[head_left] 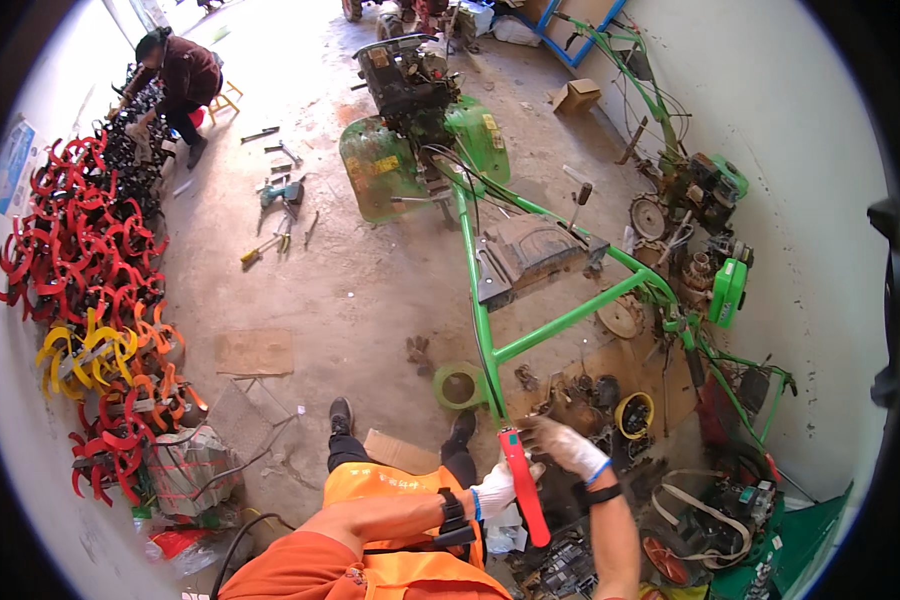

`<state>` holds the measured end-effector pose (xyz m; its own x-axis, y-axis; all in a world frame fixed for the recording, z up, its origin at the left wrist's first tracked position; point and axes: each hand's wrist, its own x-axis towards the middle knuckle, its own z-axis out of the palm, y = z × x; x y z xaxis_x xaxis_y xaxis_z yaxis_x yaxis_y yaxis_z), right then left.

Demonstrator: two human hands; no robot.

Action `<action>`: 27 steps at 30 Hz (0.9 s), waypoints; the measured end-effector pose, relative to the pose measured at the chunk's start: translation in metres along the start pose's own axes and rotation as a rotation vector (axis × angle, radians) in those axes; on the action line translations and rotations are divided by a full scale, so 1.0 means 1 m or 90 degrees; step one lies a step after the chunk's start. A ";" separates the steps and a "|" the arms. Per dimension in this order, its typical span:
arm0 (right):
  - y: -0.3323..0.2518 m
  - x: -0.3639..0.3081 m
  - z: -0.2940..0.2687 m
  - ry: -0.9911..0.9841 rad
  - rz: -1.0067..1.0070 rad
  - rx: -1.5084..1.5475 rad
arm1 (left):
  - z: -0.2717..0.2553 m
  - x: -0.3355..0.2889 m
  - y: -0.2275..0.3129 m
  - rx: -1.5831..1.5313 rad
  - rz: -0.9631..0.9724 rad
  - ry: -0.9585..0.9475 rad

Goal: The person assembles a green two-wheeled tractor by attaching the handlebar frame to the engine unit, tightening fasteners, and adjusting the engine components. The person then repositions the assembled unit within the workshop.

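A green walk-behind tiller (pixel 530 350) stands before me, its long handlebar reaching back to my body. On the near end of the left bar sits a long red hand lever (pixel 525 490). My left hand (pixel 495 489), in a white knitted glove, is closed round the grip beneath the lever, with fingertips showing past its right side. My right hand (pixel 570 449), also gloved, is just right of the lever's upper end. Its fingers point toward the bar and are smeared, so whether they hold anything is unclear.
Red, orange and yellow tiller blades (pixel 85 230) are piled along the left wall. Beyond them a person (pixel 182 80) bends over dark parts. A drill (pixel 282 192) and other tools lie on the floor. Engine parts and a yellow-rimmed bucket (pixel 634 415) crowd the right side.
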<state>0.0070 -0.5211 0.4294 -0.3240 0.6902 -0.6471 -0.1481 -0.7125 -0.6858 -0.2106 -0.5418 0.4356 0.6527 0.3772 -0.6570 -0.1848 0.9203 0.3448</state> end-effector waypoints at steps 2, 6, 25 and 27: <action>-0.006 0.005 0.037 0.116 0.058 -0.345 | 0.006 0.013 -0.008 -0.022 -0.068 0.015; -0.054 -0.003 0.055 0.224 0.136 -0.387 | 0.012 0.061 -0.037 -0.063 0.017 -0.143; -0.010 0.034 0.004 0.214 0.178 -0.344 | -0.067 0.132 -0.026 0.589 0.120 -0.327; -0.012 0.035 0.008 0.215 0.166 -0.310 | -0.093 0.108 0.022 0.719 0.014 -0.346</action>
<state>-0.0103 -0.4899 0.4180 0.0311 0.5604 -0.8277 0.3629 -0.7779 -0.5130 -0.2119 -0.4712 0.3099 0.9252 0.0519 -0.3759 0.3579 0.2099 0.9099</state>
